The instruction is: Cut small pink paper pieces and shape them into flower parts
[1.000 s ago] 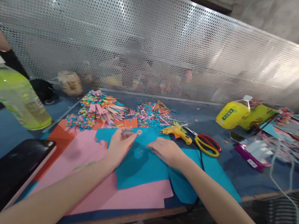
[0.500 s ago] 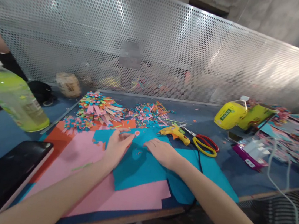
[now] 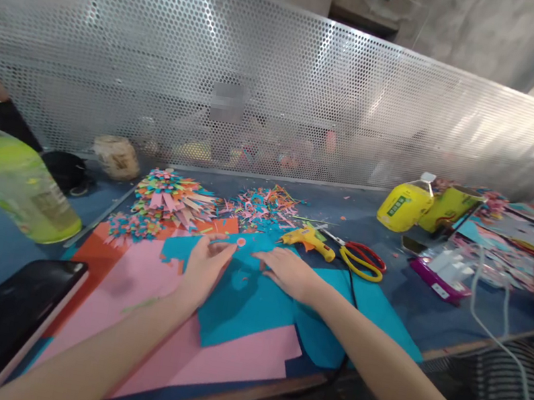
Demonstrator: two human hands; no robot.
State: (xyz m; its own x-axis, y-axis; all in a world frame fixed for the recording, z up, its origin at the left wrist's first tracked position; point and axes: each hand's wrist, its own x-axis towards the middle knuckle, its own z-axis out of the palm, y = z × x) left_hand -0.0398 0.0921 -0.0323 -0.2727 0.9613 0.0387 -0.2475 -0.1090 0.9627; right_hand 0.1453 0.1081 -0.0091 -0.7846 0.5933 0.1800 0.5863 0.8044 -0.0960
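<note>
My left hand [image 3: 207,264] is pinched, and a small round pink-orange paper piece [image 3: 240,242] with a pale rim shows at its fingertips. To its right, my right hand [image 3: 286,273] hovers low over a blue paper sheet [image 3: 246,320], its fingers drawn together and bent down. Whatever those fingertips may hold is too small to make out. A tiny orange scrap [image 3: 244,279] lies on the blue sheet between the hands. Under the blue sheet is a larger pink sheet [image 3: 161,371]. A yellow glue gun [image 3: 313,242] lies just beyond my right hand.
Scissors [image 3: 363,261] with red and yellow handles lie right of the glue gun. Folded-paper clusters [image 3: 171,199] and paper shreds [image 3: 263,206] sit behind. A green drink bottle [image 3: 13,182] and a black phone-like slab [image 3: 2,321] are left; a yellow bottle [image 3: 404,207] stands right.
The view has tilted up slightly and shifted. Both hands stay in nearly the same place over the blue sheet, with the round paper piece still at my left fingertips.
</note>
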